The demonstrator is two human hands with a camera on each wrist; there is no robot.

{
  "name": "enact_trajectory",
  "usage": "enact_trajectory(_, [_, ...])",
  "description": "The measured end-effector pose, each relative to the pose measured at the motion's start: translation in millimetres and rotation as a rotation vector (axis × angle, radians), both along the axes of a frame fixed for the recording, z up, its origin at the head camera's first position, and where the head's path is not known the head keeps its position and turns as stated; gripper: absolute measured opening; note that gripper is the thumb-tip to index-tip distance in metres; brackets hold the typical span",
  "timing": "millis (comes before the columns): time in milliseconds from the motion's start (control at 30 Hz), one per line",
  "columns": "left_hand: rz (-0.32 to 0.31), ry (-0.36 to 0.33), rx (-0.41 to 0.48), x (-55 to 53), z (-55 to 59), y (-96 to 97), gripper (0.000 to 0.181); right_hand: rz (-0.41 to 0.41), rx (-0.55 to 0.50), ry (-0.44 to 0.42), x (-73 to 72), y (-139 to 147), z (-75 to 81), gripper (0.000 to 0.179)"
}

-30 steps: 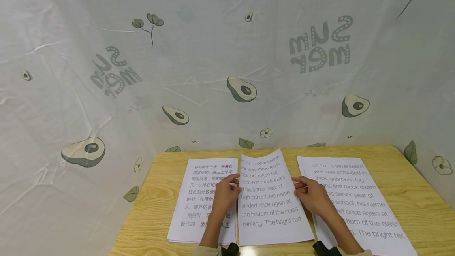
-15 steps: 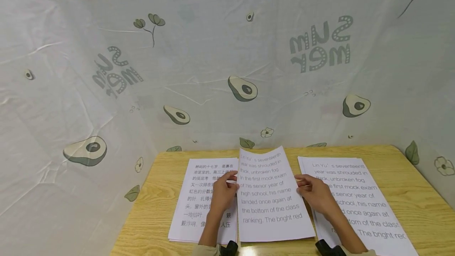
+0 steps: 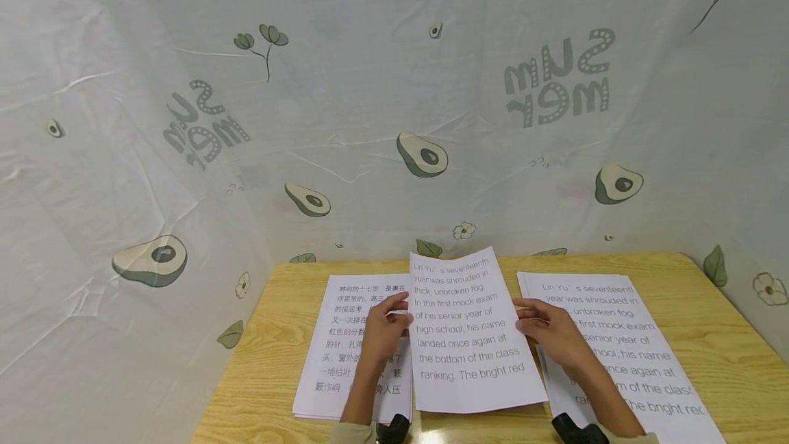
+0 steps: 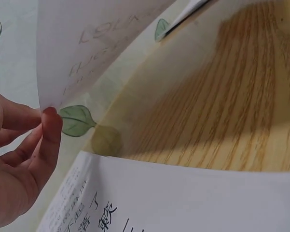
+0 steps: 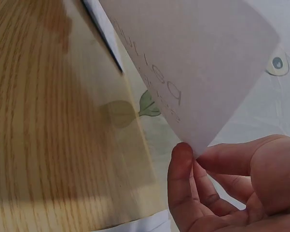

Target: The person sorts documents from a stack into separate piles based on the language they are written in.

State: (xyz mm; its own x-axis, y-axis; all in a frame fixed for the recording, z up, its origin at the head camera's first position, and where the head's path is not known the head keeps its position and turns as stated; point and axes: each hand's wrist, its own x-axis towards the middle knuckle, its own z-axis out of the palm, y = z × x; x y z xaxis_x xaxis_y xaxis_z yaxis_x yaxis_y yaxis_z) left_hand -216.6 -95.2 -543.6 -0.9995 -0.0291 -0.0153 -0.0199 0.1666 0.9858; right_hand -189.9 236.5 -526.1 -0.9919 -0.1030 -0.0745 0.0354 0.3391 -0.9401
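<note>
A white sheet of paper [image 3: 468,334] printed with English text is held up by both hands at the middle of the table. Its top edge bows, dipping between raised corners. My left hand [image 3: 383,334] pinches the sheet's left edge between thumb and fingers; the left wrist view shows the fingertips [image 4: 50,116] right at the edge. On the opposite edge, my right hand [image 3: 555,338] pinches the paper the same way, thumb and fingers meeting on it in the right wrist view. Faint print shows through the sheet's back there.
Under the left forearm lies a stack of paper [image 3: 327,362] with Chinese text. Another stack [image 3: 653,362], in English, lies below the right forearm. The wooden table [image 3: 246,362] ends at a pale curtain [image 3: 345,122] printed with avocados and leaves.
Both hands have raised the sheet a little; its lower edge has moved up from the table's front. The two stacks have stayed put.
</note>
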Motion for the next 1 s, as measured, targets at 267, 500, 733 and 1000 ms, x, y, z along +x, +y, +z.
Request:
enact_trajectory(267, [0.000, -0.017, 0.045, -0.1, 3.1, -2.1, 0.046, 0.017, -0.097, -0.040, 0.5, 5.2, 3.2, 0.058])
enact_trajectory(500, [-0.012, -0.022, 0.120, -0.3, 4.7, 6.8, 0.046, 0.021, -0.137, -0.047, 1.4, 16.0, 4.2, 0.061])
enact_trajectory(733, [-0.022, -0.017, 0.165, -0.8, 0.3, 30.0, 0.049, 0.015, -0.119, -0.051, 2.7, 39.0, 4.4, 0.063])
enact_trajectory(1000, [-0.074, 0.036, 0.134, -2.8, -9.5, 61.0, 0.047, -0.017, -0.066, -0.050, 9.6, 69.5, 3.0, 0.063])
